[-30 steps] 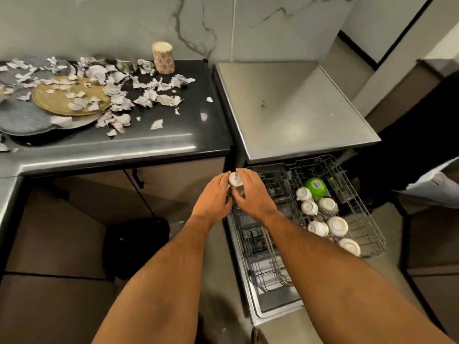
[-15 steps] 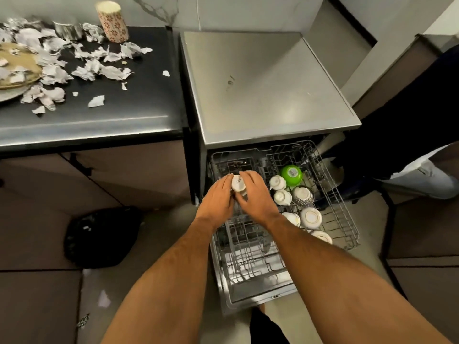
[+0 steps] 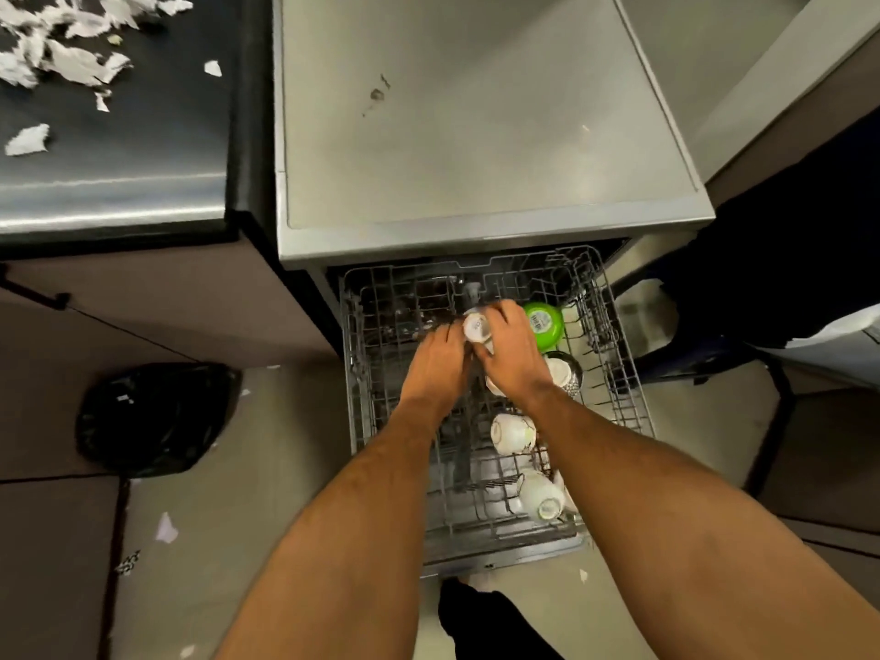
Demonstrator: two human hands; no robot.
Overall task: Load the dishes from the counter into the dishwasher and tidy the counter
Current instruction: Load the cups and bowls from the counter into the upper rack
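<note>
Both my hands hold a small white cup [image 3: 476, 327] upside down over the pulled-out wire rack [image 3: 624, 388] of the dishwasher. My left hand [image 3: 435, 362] grips its left side and my right hand [image 3: 512, 352] wraps its right side. A green bowl [image 3: 544, 323] lies inverted just right of my right hand. Several white cups [image 3: 512, 433] stand upside down along the rack's right side, one partly hidden under my right wrist.
The steel dishwasher top [image 3: 476, 126] lies beyond the rack. On the left, a dark counter [image 3: 119, 150] carries torn paper scraps [image 3: 57, 64]. A black bag [image 3: 152, 416] sits on the floor left of the rack, with paper bits nearby.
Both hands carried the cup from the rack's left front edge deeper over the rack, toward the green bowl. My view tilted down, so the counter dishes left the frame.
</note>
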